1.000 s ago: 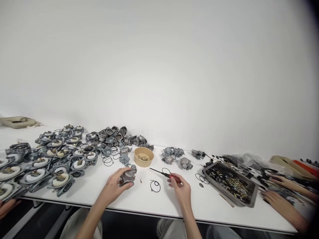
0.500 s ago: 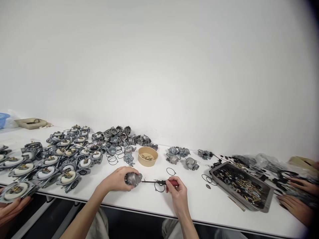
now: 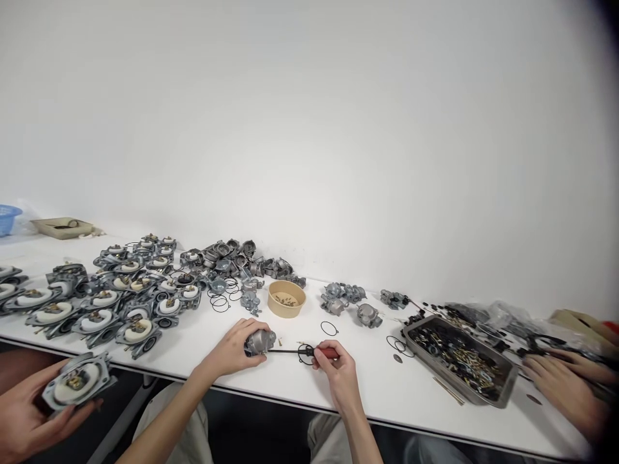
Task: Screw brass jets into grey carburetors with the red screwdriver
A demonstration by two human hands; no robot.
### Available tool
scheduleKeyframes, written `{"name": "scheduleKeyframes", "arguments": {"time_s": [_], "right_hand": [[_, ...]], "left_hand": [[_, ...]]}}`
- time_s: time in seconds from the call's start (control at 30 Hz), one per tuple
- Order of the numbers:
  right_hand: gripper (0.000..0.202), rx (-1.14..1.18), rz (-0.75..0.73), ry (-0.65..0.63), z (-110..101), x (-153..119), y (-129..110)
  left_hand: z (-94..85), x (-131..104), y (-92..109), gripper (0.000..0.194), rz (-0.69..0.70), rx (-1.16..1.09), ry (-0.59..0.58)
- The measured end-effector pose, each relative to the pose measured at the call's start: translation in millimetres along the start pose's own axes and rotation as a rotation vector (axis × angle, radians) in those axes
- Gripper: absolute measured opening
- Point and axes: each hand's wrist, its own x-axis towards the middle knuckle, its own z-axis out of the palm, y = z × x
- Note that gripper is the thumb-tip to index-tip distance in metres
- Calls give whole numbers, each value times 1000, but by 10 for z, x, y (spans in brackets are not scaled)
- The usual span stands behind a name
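Note:
Closed around a grey metal carburetor (image 3: 261, 341), my left hand (image 3: 236, 351) keeps it on its side near the table's front edge. My right hand (image 3: 337, 368) grips the red handle of a screwdriver (image 3: 287, 351), whose dark shaft points left and reaches the carburetor's right side. Where exactly the tip sits is too small to tell. A thin black gasket ring (image 3: 305, 358) lies beneath the screwdriver. Small brass pieces (image 3: 280, 342) rest just behind the shaft. Another black ring (image 3: 329, 328) lies behind my right hand.
A round tan bowl (image 3: 287, 303) holds small screws. Carburetor bodies with white floats (image 3: 97, 319) crowd the left; more metal parts (image 3: 227, 254) are heaped behind. At right stands a metal tray (image 3: 505, 393) of small parts. Co-workers' hands (image 3: 29, 412) appear at both sides.
The screwdriver has come left against the carburetor, with my right hand following. At left, a co-worker's hands have lifted a carburetor body off the table edge. The view has shifted slightly.

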Motion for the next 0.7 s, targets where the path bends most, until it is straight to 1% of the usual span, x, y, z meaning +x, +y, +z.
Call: {"name": "scheduleKeyframes", "arguments": {"time_s": [0.1, 0.3, 0.43, 0.7], "right_hand": [[37, -3, 3, -6, 7, -2, -2], [35, -12, -10, -37, 1, 5, 14], [33, -9, -16, -52, -2, 5, 20], [28, -58, -42, -119, 3, 1, 21]], "left_hand": [[-1, -16, 27, 54, 5, 0, 17], [-30, -20, 113, 52, 8, 11, 23], [-18, -24, 103, 53, 9, 19, 35], [4, -37, 72, 69, -5, 41, 16]]}}
